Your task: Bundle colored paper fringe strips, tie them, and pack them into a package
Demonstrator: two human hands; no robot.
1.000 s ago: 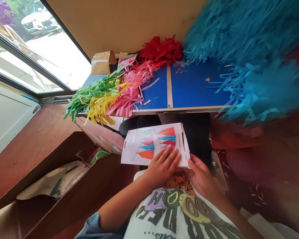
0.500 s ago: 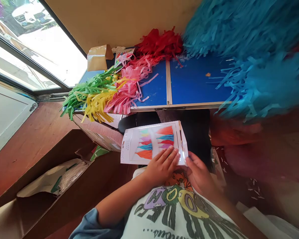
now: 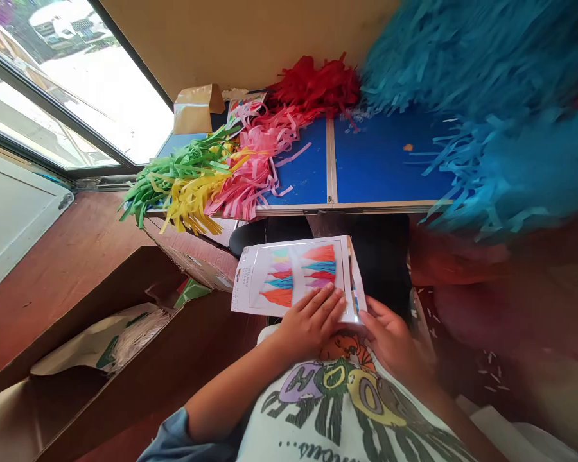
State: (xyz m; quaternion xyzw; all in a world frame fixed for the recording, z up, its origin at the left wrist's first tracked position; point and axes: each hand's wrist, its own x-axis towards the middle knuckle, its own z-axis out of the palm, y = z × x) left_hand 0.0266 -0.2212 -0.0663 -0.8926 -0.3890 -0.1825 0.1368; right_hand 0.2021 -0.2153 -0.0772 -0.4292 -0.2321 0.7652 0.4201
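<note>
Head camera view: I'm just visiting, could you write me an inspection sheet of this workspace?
Surface: blue table, with a pale seam across it.
Job's things: white tassel bunting package, in front of the table.
Clutter: green fringe, yellow fringe, pink fringe and red fringe on the table; blue fringe at right.
Hands: left hand flat on the package; right hand holds its right-hand end.
Cables: nothing seen.
Surroundings: window and open cardboard box at left.

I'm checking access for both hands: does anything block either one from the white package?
Nothing visible does. The left hand lies directly on the front of the white package, and the right hand holds its near right corner.
</note>
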